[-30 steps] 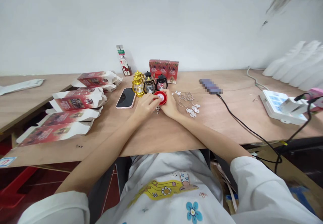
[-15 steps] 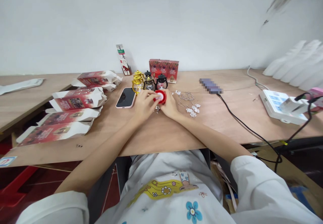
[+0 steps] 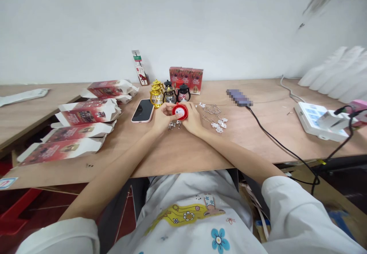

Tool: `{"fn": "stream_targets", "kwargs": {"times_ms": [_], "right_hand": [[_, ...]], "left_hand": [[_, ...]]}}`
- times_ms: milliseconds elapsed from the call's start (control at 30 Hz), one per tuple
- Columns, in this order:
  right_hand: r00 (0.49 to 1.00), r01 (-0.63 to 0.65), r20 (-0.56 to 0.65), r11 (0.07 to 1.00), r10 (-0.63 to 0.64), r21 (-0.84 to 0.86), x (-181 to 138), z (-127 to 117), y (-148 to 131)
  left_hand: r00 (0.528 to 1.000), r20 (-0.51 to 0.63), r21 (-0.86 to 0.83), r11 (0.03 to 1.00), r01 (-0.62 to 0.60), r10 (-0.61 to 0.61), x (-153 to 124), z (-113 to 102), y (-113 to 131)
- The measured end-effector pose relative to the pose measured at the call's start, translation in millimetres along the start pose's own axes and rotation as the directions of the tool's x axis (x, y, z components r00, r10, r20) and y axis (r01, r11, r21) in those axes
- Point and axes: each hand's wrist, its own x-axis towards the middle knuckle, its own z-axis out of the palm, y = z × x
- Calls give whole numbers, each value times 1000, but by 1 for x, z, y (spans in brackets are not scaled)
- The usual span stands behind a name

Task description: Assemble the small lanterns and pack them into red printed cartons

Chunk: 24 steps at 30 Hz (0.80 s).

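Between my two hands is a red round lantern base (image 3: 180,111) with a white disc in its middle, turned up toward me. My left hand (image 3: 163,117) grips its left side, with the thumb over the white disc. Around the right side, my right hand (image 3: 192,118) is closed, its fingers partly hidden behind. Small silvery pieces (image 3: 174,125) lie on the table just below the hands. Right behind stand mini lanterns: gold ones (image 3: 156,95), a bronze-black one (image 3: 170,94) and a black one (image 3: 184,93).
Left of my hands lies a phone (image 3: 142,110), with open red gift boxes (image 3: 86,115) farther left. Closed red boxes (image 3: 196,81) stand by the wall. Wire handles (image 3: 212,109) and white tags (image 3: 219,125) lie right, before a cabled device (image 3: 239,97) and a power strip (image 3: 321,121).
My left fingers have moved off the white disc to the rim, leaving the thumb across it. The red base has shifted slightly left, and more silvery pieces show below.
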Motion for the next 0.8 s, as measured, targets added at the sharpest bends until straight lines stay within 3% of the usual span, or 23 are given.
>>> {"fn": "stream_targets", "kwargs": {"times_ms": [67, 167, 300, 433, 567, 667, 800], "right_hand": [[1000, -10, -14, 1000, 10, 14, 0, 1, 2], [998, -42, -52, 997, 45, 68, 1, 4, 6], [997, -53, -57, 993, 60, 110, -1, 5, 10], [999, -35, -19, 998, 37, 58, -2, 4, 7], [998, 57, 37, 996, -60, 74, 4, 4, 7], [994, 92, 52, 996, -93, 10, 14, -6, 14], [998, -63, -23, 957, 59, -283, 26, -33, 34]], "left_hand": [[999, 18, 37, 998, -44, 43, 1, -1, -3], [980, 37, 174, 964, -201, 198, -1, -1, -4], [891, 170, 410, 792, -453, 422, -6, 0, -2], [834, 216, 523, 660, -539, 508, -9, -1, 0], [832, 128, 545, 663, -513, 539, -5, -4, 2], [841, -23, 494, 737, -461, 541, 1, -8, 7], [873, -239, 296, 888, -351, 424, 10, -15, 14]]}}
